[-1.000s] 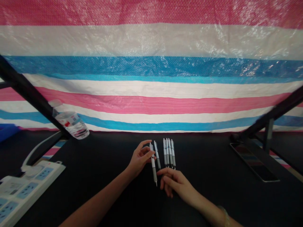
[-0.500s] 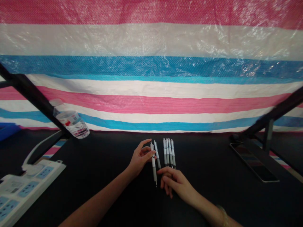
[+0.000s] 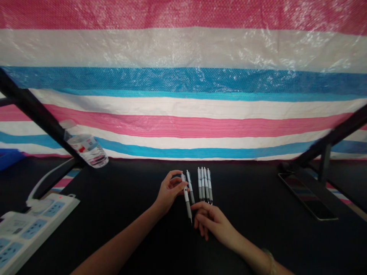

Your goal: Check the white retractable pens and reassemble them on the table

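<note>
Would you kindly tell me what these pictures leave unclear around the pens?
Head view:
Left hand: fingers hide part of the pen.
Other pens: any printing too small to read.
Power strip: cut off by left and bottom edges.
Blue object: cut off by left edge.

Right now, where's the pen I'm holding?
In the head view, the pen is held in your left hand, just left of a second pen, with your right hand beside its lower end.
</note>
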Demonstrator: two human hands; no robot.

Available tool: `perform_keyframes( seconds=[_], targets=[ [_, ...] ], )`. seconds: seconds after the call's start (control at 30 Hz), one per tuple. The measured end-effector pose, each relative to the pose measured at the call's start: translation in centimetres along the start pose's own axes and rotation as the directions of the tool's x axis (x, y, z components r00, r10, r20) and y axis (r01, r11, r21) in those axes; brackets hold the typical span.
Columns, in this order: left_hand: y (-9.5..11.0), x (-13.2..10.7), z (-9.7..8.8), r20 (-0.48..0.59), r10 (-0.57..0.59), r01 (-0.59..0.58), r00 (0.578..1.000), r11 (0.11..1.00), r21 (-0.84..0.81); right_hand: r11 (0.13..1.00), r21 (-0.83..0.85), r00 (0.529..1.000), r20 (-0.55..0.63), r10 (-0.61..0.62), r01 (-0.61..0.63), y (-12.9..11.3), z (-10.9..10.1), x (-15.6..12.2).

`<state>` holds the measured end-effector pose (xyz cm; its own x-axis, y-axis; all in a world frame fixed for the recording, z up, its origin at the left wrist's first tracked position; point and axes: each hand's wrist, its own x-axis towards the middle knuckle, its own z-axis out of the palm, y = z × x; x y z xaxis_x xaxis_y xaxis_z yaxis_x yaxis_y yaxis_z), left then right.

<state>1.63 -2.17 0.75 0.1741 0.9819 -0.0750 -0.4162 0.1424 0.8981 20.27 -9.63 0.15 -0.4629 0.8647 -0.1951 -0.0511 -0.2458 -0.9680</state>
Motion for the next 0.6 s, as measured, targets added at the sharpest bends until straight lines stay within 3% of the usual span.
perform_keyframes(
  seconds=[0.6],
  targets=[
    [0.03, 0.08, 0.13, -0.012, 0.002, -0.002, 1.000, 1.000, 0.011, 1.000, -0.025, 1.000, 0.002, 0.001, -0.001, -0.31, 0.09, -0.14]
  ],
)
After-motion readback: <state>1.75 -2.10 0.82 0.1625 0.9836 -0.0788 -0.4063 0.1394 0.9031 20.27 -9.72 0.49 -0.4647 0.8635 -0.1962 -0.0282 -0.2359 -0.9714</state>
